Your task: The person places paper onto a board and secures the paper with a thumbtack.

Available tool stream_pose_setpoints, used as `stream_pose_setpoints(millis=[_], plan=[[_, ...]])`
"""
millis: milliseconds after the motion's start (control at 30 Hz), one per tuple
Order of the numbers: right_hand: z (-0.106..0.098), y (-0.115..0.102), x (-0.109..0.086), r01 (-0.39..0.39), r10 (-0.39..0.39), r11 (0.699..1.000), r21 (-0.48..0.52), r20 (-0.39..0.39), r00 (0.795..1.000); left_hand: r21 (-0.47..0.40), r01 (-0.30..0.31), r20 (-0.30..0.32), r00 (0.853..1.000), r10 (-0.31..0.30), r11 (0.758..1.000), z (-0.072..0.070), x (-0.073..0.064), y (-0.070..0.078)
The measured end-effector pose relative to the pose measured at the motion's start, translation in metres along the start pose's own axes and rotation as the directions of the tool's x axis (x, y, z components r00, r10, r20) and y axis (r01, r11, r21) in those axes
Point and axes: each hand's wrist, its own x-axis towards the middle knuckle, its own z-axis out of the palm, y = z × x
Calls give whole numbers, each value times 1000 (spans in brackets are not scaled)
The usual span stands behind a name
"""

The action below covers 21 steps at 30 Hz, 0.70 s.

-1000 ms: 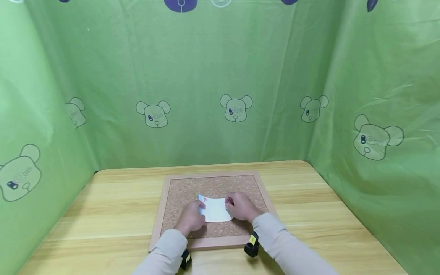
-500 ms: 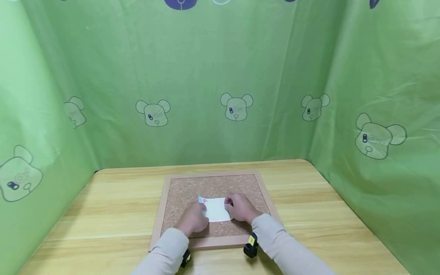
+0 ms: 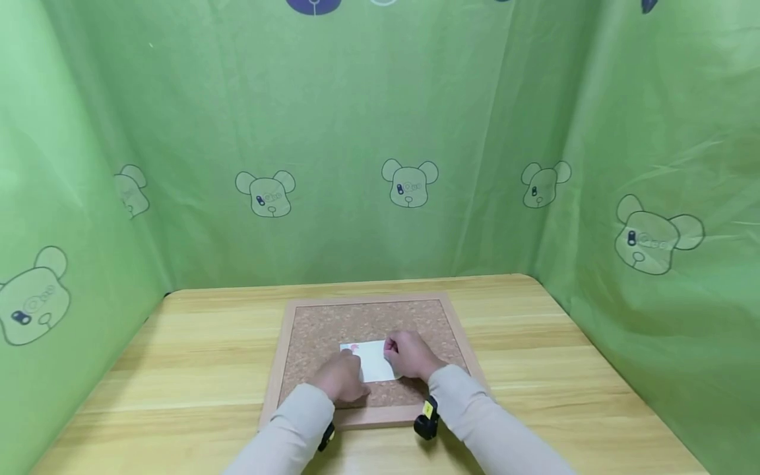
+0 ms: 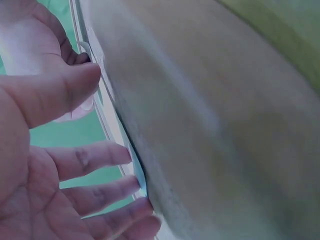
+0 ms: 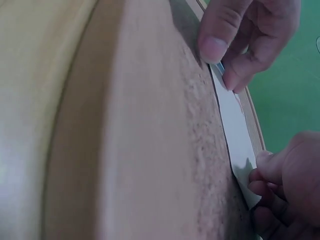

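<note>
The two hands are apart, one at each end of a small white card (image 3: 377, 363); the left hand (image 3: 343, 377) lies at its left end, its fingers (image 4: 97, 159) stretched out and spread rather than curled, the tips against the card's edge, with the thumb (image 4: 70, 90) held away from them; the right hand (image 3: 411, 356) is bunched at the other end, thumb and fingertips pinching the card there; whether anything else sits in that pinch I can't tell. The card lies over the middle of the cork (image 3: 332, 323), toward the near side, flat or nearly so; I can't tell if all of it touches; a little pink-red print (image 3: 354, 347) shows at its far left corner. Around the cork runs a pale wooden frame (image 3: 380, 415); both forearms come in over its near side, in light sleeves (image 3: 483, 425), with a black gadget (image 3: 426, 422) bearing a yellow label under the right wrist and another black one (image 3: 326, 437) under the left. All this rests on a light wood-grain table (image 3: 202, 369); beyond it, and on both sides, hangs a green curtain (image 3: 332, 112) printed with outlined bear heads (image 3: 270, 194).
</note>
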Motion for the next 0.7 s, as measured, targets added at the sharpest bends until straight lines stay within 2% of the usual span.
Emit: stream_pose_setpoints(millis=[233,433,533,633,700], plan=[[6,2,10,-83,83,995,62,2,997,73,-30,33,999,28,997,-4,5,-1],[13,1,22,-49,52,990,129,-16,999,107,-41,62,997,34,993,-7,3,1],[13,-3,27,-43,43,988,147,3,999,129,-52,63,997,44,990,-9,3,2],[10,-5,32,-37,33,992,122,31,999,141,-48,60,997,40,989,-12,4,5],[8,-5,33,-56,49,990,128,59,997,147,-44,54,998,36,988,-14,5,7]])
